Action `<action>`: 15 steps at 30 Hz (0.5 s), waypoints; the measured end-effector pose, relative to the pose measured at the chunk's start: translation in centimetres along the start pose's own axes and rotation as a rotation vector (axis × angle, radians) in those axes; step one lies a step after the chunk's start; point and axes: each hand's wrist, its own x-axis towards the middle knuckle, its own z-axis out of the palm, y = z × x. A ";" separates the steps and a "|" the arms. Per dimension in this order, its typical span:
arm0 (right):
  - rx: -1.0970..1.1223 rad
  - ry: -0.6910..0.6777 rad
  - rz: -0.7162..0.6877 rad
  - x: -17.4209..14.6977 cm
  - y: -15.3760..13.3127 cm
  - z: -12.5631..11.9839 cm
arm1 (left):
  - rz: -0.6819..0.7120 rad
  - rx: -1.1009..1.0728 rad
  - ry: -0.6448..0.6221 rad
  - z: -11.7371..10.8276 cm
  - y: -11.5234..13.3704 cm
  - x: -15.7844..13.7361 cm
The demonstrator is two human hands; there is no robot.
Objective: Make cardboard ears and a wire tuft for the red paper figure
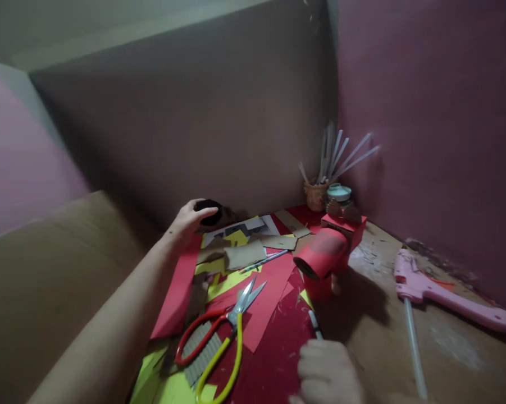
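Observation:
At the far edge of the papers, my left hand curls around a dark, rounded object whose kind I cannot make out. In the lower foreground my right hand is closed in a fist. A slim white-and-black pen-like stick sticks out at its top, its lower end hidden by the fingers. Scissors with one red and one yellow handle lie spread apart between my hands. Beyond the right hand stands a red paper-covered model with a tube-shaped front and a box behind it.
Cardboard strips, yellow and red paper and a thin brush lie scattered. At right rests a pink glue gun with a clear glue stick. A pot of white sticks and a lidded jar stand by the wall.

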 end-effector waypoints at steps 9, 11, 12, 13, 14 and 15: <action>0.344 -0.092 0.590 4.0 -2.5 -4.4 | -0.107 -0.598 -0.384 -2.3 4.4 -15.7; 0.408 -0.063 0.654 4.0 -2.6 -4.5 | -0.159 -0.615 -0.425 -2.2 4.3 -18.5; 0.453 -0.072 0.685 4.0 -2.6 -4.5 | -0.176 -0.587 -0.438 -2.1 4.3 -19.7; 0.508 -0.086 0.715 4.1 -2.6 -4.4 | -0.179 -0.539 -0.442 -1.9 4.3 -20.8; 0.566 -0.120 0.747 4.1 -2.5 -4.4 | -0.171 -0.477 -0.443 -1.7 4.4 -21.8; 0.614 -0.156 0.785 4.1 -2.4 -4.4 | -0.151 -0.409 -0.442 -1.5 4.5 -22.7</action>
